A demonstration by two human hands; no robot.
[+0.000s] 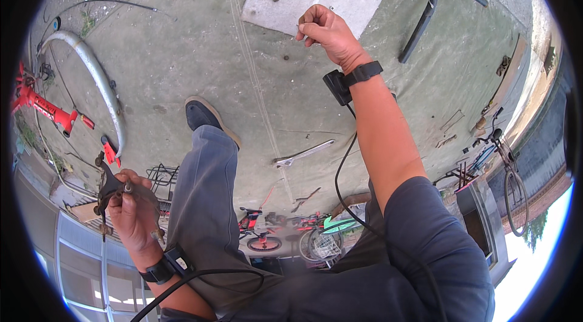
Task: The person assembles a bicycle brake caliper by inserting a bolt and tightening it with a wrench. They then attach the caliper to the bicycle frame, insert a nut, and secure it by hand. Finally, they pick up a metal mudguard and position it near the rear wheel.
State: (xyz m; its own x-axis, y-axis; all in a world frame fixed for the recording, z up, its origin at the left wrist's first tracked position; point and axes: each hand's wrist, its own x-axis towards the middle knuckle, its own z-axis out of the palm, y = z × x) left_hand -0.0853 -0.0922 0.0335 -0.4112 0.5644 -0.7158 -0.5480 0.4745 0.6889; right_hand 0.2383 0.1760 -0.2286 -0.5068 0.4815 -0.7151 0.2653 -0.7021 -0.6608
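Note:
My left hand (pixel 129 206), low on the left, is closed around a dark bicycle brake caliper (pixel 108 191). The caliper's arms stick out past my fingers, and part of it is hidden by the hand. Further out over the pale slab, my right hand (pixel 322 30) is in a pinch, thumb against fingertips. A tiny dark thing shows at those fingertips, too small to name. Each wrist wears a black strap with a small box, and a black cable runs from it.
A wrench (pixel 303 154) lies on the green ground sheet (pixel 279 97). A silver fender (pixel 97 73) and red bicycle frame (pixel 51 109) are at left. Black handlebars (pixel 422 21) lie far right. A pale slab (pixel 267 0) lies ahead. A bicycle (pixel 513 182) stands at the right.

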